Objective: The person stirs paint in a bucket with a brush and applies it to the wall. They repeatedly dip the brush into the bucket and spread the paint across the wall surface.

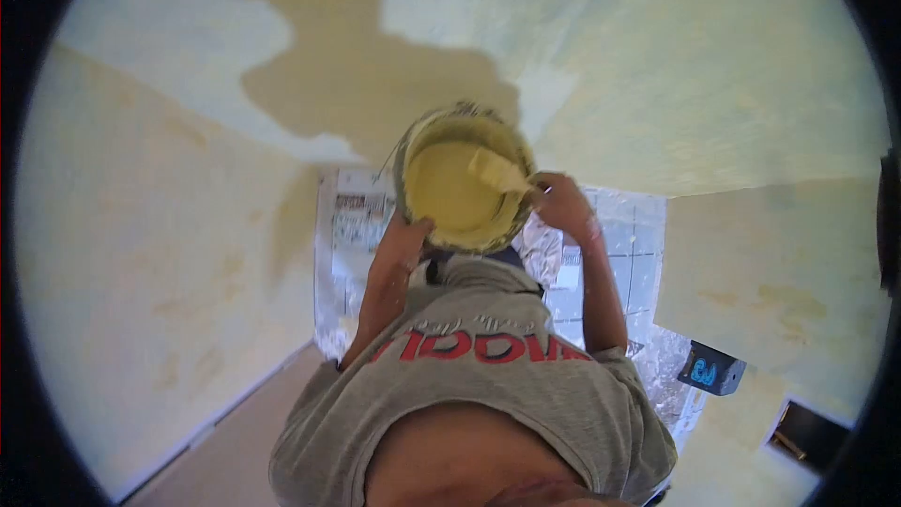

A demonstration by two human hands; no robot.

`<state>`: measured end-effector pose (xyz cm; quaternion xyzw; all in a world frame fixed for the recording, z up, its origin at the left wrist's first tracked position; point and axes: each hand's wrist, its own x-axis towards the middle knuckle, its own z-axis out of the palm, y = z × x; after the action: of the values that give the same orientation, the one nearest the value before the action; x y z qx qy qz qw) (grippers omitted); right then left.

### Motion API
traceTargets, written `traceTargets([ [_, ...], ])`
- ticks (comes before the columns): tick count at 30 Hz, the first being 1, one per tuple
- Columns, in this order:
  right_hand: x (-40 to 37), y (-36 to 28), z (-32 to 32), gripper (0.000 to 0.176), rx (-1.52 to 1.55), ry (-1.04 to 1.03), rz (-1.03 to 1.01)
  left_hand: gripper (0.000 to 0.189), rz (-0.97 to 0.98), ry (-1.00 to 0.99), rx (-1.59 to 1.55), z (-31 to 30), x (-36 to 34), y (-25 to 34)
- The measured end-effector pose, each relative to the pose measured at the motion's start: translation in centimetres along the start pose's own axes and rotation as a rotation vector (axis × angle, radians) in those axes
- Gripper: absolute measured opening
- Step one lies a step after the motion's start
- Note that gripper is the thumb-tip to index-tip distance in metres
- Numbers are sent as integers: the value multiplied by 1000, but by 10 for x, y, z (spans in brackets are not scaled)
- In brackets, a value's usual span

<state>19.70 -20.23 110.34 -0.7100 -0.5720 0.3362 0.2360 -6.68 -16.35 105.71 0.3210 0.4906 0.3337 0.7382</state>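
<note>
A round bucket (514, 134) with a paint-smeared rim is held up in front of my chest. Pale yellow paint (441, 183) lies inside it. My left hand (411, 237) grips the bucket's near left rim, with the thumb over the edge. In my right hand (563, 207), at the right side of the bucket, is a wide paintbrush (496, 171) coated in yellow. Its head lies over the paint inside the rim, and its handle end is closed in my fingers.
Patchy yellow walls (169, 244) rise in front and on both sides, with my shadow (375, 75) on the front one. Below are paint-spattered floor tiles (631, 242) with papers on them. A dark box (715, 371) with blue marking stands to the lower right.
</note>
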Motion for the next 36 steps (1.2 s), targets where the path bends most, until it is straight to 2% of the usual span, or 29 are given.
traceTargets([
  [2,-7,2,2,28,174,31,28,48,-8,-63,-14,2,2,2],
  [3,-13,0,-4,25,380,-82,227,47,-86,-46,-41,5,2,4],
  [4,-18,1,-2,23,511,-79,223,46,-172,-17,-68,4,-1,3],
  [8,-18,-5,7,18,864,-40,276,41,-228,-14,-25,-4,8,-2],
  [12,-13,7,15,20,1056,75,199,42,-270,5,-93,-17,20,-16],
  [13,-11,18,24,23,1021,148,111,40,-306,33,-75,-13,16,-9],
  [14,-11,12,19,27,989,145,142,39,-273,-42,104,-10,12,0],
  [15,-9,15,21,28,985,164,73,34,-272,109,205,16,-14,27],
  [16,-13,6,10,29,985,123,84,34,-298,54,-8,-9,11,-5],
  [17,-8,16,16,28,1162,108,55,35,-265,1,-20,-14,10,-10],
  [19,-10,3,-4,24,1177,113,143,37,-225,-72,-38,-1,6,0],
  [21,-3,6,-19,27,1117,51,173,43,-310,24,15,1,1,10],
  [23,-8,-10,-61,32,543,125,249,43,-295,11,-22,-7,8,1],
  [24,-7,-9,-78,31,453,159,211,43,-288,3,-61,-10,12,-6],
  [25,-3,-9,-96,26,220,215,158,43,-301,-2,-61,-13,16,-10],
  [26,2,-2,-111,25,-38,350,-32,44,-342,-20,-101,-17,21,-14],
  [27,-9,-30,-133,23,-99,386,-4,44,-381,-36,-142,-21,25,-18],
  [28,-4,-29,-148,21,-384,435,-137,44,-391,-35,-143,-21,26,-21],
  [29,3,-27,-162,31,-654,398,-162,44,-383,-11,-116,-20,27,-21],
  [30,-5,-64,-179,31,-605,384,20,44,-373,11,-89,-20,28,-21],
  [31,-14,-92,-192,25,-662,444,10,44,-381,11,-87,-21,29,-22],
  [32,-16,-118,-207,23,-715,435,99,44,-371,-32,-68,-23,30,-24],
  [33,-8,-119,-222,31,-856,460,6,44,-360,-74,-46,-25,30,-24],
  [35,-3,-166,-257,19,-890,466,119,43,-403,-19,-79,-25,28,-21],
  [36,6,-178,-282,17,-1004,564,19,42,-433,38,-116,-24,29,-17],
])
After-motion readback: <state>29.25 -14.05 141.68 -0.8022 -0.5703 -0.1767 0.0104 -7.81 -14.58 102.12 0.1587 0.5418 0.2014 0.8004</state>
